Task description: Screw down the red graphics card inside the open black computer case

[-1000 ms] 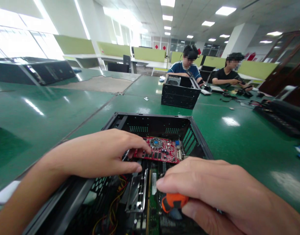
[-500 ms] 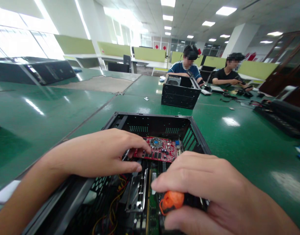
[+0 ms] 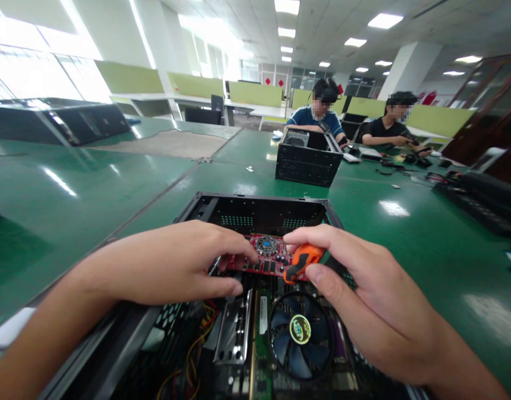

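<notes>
An open black computer case (image 3: 255, 211) lies in front of me with its parts exposed. A red graphics card (image 3: 272, 266) with a small round fan sits at its far end. My left hand (image 3: 197, 258) reaches over the case's left side, fingers at the card's left end and thumb stretched apart. Whether its fingertips press on the card I cannot tell. Above the card's right part, my right hand (image 3: 359, 289) grips an orange-and-black screwdriver (image 3: 304, 262) by the handle; the shaft is hidden. Nearer me are a black cooling fan (image 3: 301, 335) and a metal bracket (image 3: 233, 328).
Yellow and dark cables (image 3: 193, 355) run along the case's left side. Another computer case (image 3: 307, 161) stands farther off on the green table (image 3: 164, 189), and a third case (image 3: 59, 122) lies far left. Two people sit across the table. Cables and parts (image 3: 405, 158) lie near them.
My right hand has moved away from me with the screwdriver, from over the cooling fan to above the graphics card. The fan now shows. My left hand has stayed in place.
</notes>
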Tool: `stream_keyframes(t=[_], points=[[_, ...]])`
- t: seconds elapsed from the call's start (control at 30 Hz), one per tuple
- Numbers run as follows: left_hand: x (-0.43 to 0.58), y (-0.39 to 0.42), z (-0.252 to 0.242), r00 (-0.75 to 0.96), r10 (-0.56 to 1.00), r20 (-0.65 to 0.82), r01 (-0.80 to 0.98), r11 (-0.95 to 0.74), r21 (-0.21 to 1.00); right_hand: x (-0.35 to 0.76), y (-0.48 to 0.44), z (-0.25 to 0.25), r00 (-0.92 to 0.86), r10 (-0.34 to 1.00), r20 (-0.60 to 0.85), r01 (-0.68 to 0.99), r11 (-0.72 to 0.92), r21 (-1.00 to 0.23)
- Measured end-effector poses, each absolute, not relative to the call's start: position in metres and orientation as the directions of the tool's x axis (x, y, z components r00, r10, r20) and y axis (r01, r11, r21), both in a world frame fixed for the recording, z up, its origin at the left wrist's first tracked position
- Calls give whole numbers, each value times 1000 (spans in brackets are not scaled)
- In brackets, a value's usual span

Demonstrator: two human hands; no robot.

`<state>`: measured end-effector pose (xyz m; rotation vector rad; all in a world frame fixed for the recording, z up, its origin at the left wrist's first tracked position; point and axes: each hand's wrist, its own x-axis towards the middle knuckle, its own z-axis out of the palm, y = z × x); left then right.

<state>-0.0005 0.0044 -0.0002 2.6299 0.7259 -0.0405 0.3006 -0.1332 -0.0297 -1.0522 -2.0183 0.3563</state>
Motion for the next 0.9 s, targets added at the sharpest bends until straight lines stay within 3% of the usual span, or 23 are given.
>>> stream_keyframes(t=[0.9], points=[[-1, 3, -1, 870, 483, -98, 480, -785, 392, 300, -130, -28, -328, 767, 551, 570, 626, -532]])
